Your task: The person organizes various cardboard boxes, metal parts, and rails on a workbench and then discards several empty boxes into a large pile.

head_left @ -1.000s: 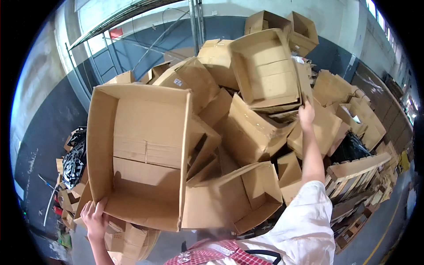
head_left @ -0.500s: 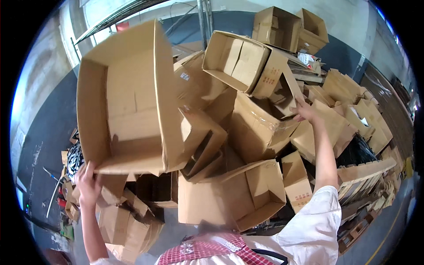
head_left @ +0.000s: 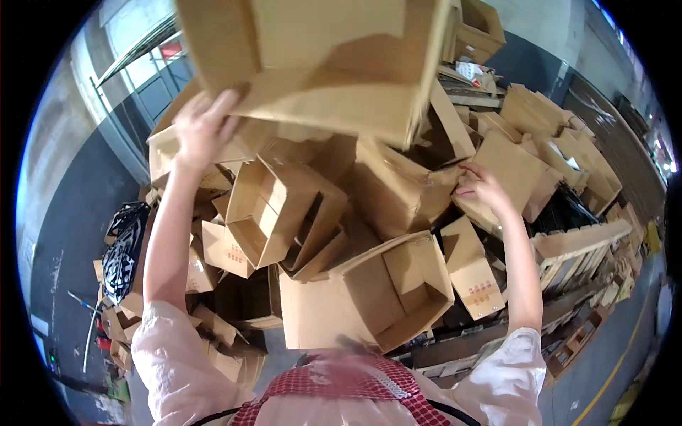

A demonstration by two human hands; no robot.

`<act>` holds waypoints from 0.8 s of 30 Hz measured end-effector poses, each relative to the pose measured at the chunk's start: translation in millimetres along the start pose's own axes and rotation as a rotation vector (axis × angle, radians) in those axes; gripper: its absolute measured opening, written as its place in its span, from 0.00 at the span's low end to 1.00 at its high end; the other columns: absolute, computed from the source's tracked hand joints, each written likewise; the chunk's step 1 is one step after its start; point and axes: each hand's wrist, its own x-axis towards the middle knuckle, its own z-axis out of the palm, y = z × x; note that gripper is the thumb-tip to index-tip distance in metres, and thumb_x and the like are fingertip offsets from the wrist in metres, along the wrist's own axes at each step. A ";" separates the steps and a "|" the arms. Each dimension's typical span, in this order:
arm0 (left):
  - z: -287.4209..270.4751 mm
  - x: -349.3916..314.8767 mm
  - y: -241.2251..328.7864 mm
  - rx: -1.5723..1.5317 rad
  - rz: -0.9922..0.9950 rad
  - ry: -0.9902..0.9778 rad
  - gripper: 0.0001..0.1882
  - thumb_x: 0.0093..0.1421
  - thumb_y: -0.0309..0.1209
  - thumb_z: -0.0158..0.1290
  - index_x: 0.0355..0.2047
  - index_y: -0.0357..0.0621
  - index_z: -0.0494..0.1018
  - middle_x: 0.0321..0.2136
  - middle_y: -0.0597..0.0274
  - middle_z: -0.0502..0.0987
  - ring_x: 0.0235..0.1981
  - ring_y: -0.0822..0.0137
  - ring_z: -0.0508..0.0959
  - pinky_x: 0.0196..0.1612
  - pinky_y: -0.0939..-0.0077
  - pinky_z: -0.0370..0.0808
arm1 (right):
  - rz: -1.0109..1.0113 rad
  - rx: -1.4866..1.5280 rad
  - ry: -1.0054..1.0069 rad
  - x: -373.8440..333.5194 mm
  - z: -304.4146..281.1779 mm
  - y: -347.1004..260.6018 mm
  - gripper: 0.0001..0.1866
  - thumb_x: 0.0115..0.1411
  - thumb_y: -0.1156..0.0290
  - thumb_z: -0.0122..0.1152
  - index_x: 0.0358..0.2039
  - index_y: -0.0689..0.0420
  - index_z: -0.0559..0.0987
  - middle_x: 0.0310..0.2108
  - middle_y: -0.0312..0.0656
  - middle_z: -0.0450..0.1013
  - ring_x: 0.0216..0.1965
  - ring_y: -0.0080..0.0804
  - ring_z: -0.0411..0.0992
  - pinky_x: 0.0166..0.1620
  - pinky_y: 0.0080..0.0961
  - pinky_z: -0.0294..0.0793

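Observation:
My left hand point(head_left: 204, 128) is raised and grips the lower edge of a large open cardboard box point(head_left: 334, 71), held up at the top of the view and cut off by its edge. Lower down on the right, my right hand point(head_left: 483, 188) has its fingers bent around the upper corner of a taped cardboard box point(head_left: 405, 188) in the pile. An open box point(head_left: 263, 209) leans at a tilt below the left hand. Nearest my body lies another open box point(head_left: 327, 312) on its side. The raised box hides part of the pile behind it.
Several more boxes point(head_left: 529, 110) are heaped on the right. A wooden pallet point(head_left: 582, 241) stands at the right, beside black plastic point(head_left: 568, 213). At the left, a black-and-white patterned bag point(head_left: 122, 259) lies near the dark wall point(head_left: 60, 234).
My left hand has lifted the large box up and to the right, from the left side to the top of the view. The right hand has shifted slightly, staying by the pile.

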 end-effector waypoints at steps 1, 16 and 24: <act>16.0 -5.1 7.2 -0.070 0.029 -0.091 0.19 0.48 0.28 0.60 0.43 0.52 0.77 0.29 0.59 0.77 0.29 0.56 0.78 0.33 0.63 0.76 | -0.047 0.008 0.006 -22.7 11.8 -18.1 0.32 0.63 0.66 0.60 0.65 0.61 0.63 0.50 0.47 0.72 0.40 0.32 0.78 0.44 0.25 0.78; 121.3 -79.2 134.5 -0.300 -0.022 -0.978 0.34 0.50 0.38 0.64 0.59 0.57 0.70 0.69 0.35 0.40 0.71 0.38 0.38 0.69 0.40 0.43 | 0.163 -0.032 0.013 -173.2 33.2 107.3 0.50 0.59 0.55 0.67 0.72 0.56 0.47 0.71 0.54 0.45 0.64 0.42 0.61 0.54 0.35 0.74; 85.2 -84.8 156.5 -0.487 0.045 -0.811 0.31 0.52 0.36 0.62 0.57 0.48 0.70 0.68 0.36 0.45 0.71 0.38 0.40 0.68 0.38 0.44 | 0.078 0.333 0.250 -205.1 80.2 113.2 0.35 0.63 0.67 0.63 0.66 0.61 0.60 0.61 0.46 0.65 0.45 0.30 0.76 0.44 0.26 0.78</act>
